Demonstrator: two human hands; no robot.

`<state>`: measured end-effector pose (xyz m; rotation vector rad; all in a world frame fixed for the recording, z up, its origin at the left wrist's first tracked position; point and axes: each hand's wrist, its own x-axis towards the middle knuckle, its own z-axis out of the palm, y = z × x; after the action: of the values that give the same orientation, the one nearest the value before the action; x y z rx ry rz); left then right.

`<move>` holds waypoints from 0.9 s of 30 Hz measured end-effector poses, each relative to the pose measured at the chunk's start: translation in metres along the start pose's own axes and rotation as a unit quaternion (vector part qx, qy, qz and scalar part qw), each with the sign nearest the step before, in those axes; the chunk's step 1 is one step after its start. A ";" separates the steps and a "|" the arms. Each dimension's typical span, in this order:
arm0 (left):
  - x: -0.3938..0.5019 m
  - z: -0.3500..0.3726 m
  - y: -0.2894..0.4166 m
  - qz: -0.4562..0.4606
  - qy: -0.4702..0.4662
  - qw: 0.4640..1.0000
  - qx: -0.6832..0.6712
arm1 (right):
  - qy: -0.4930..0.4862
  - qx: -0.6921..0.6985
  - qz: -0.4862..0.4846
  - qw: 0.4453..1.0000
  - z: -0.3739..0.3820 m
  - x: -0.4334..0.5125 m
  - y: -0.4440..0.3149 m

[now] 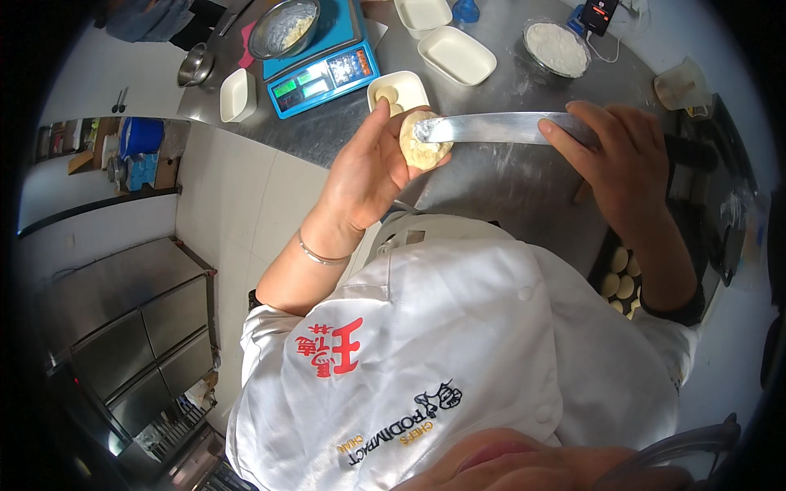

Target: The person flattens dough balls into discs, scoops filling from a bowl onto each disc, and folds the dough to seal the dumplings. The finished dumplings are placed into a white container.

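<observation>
A flattened round of pale dough [427, 150] lies on the open palm and fingers of my left hand [381, 159]. My right hand [614, 147] grips a long metal spatula [497, 129] near its dark handle. The blade's tip touches the middle of the dough, where some white and pale yellow filling [425, 130] sits. Just behind the dough, a cream rectangular dish [408, 86] holds dough balls [387, 94]. A metal bowl [285, 30] with pale filling rests on a blue digital scale [325, 80] at the upper left.
Cream dishes [457, 55] and a bowl of white flour [557, 49] stand on the steel worktable [344, 123]. A small dish [238, 95] and metal bowl [195, 64] are at its left. A tray of dough rounds [623, 276] lies at right, beside my arm. Another person [147, 21] stands upper left.
</observation>
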<state>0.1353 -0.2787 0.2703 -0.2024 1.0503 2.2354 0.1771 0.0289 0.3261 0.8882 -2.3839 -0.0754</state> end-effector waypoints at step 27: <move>0.044 0.015 0.007 -0.113 -0.079 0.990 0.034 | 0.041 0.012 -0.044 0.998 0.019 -0.034 0.055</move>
<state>0.0988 -0.2499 0.2676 -0.1072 0.9659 1.9746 0.1555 0.0904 0.3068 0.9896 -2.2736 -0.0443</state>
